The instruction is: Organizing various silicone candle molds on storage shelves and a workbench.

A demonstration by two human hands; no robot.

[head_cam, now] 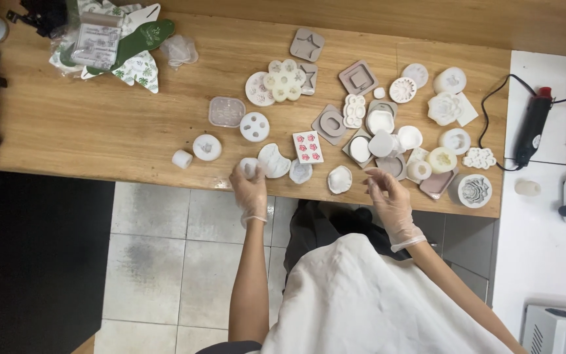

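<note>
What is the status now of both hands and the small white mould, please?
Left hand gloved, closed around small white mould at table edge. Right hand gloved, raised, empty, fingers loosely curled near shell-shaped mould. Many moulds crowd the wooden table.

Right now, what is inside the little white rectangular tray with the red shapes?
The white rectangular tray holds six small red flower-like shapes in two columns. It lies flat on the wooden table, so whatever is beneath it is hidden. Neither gloved hand touches it.

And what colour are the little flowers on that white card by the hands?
Red, or pinkish red, on the white card, between the left hand and right hand. The head view shows it.
</note>
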